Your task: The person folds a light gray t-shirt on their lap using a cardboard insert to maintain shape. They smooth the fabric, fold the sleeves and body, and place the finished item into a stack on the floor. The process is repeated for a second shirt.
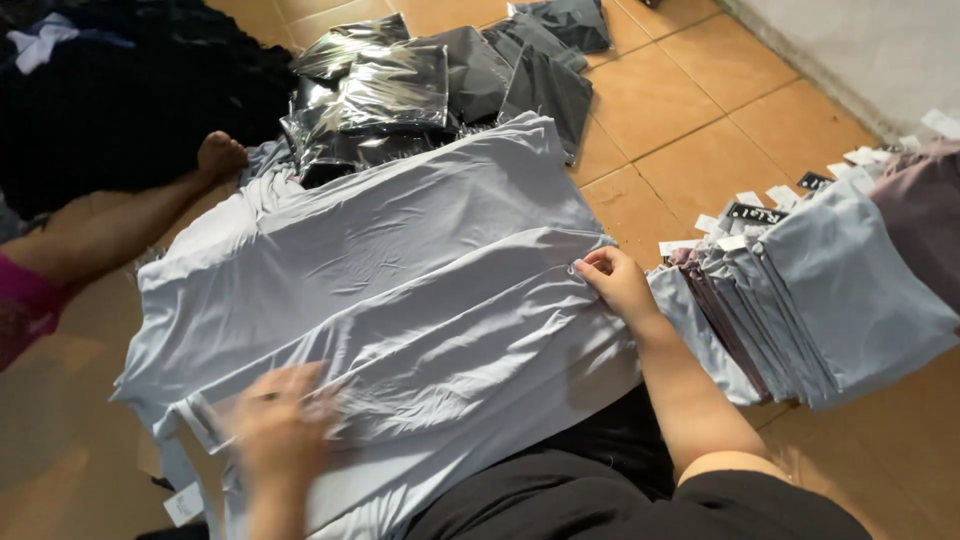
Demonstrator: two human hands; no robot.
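Two hands work one pale grey-blue stretchy fabric garment (400, 290). Right hand (618, 283) pinches its edge; left hand (280, 425), blurred, rests on it, grip unclear.

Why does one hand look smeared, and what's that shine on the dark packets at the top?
In the head view, the left hand is motion-blurred over the grey-blue garment, while the right hand pinching its edge is sharp; the dark plastic packets throw bright glare; soft daylight leaves only faint shadows on the tiled floor.
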